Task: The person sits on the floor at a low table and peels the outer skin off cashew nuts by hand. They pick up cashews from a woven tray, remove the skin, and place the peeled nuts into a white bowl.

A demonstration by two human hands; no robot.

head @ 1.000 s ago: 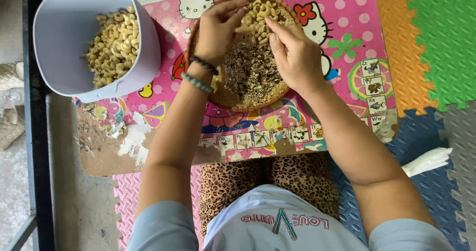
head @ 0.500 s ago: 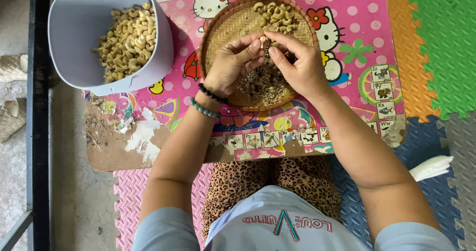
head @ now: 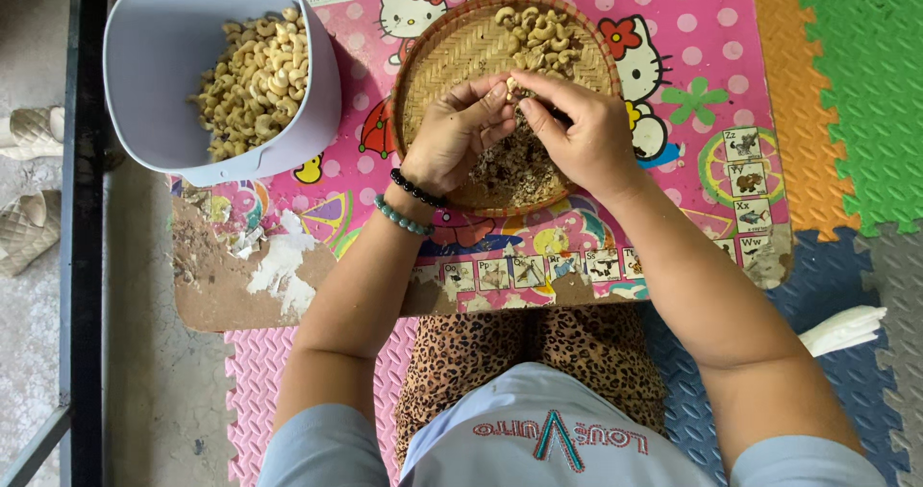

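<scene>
Both my hands meet over the middle of the round woven tray [head: 437,64], just above centre frame. My left hand [head: 460,136] has its fingers curled in, thumb and forefinger pinched on one pale cashew [head: 511,85]; my right hand [head: 577,126] comes in from the right, and its fingertips close on the same nut — the two hands touch there. Whether the nut is whole or still skinned I cannot tell; it is too small.

Under my hands the tray holds a dark heap of husks [head: 514,170], toward its lower edge. At the tray's top, a small pile of nuts [head: 538,30] lies apart from the husks.

On my left wrist sit two bead bracelets [head: 409,203] — one black, one green.

The tray rests on a low pink table [head: 692,25] with a cartoon print, its lower left corner worn bare. In the upper left of the frame a grey tub [head: 154,74] stands on the table's edge, well apart from the tray, holding peeled cashews [head: 255,78].
</scene>
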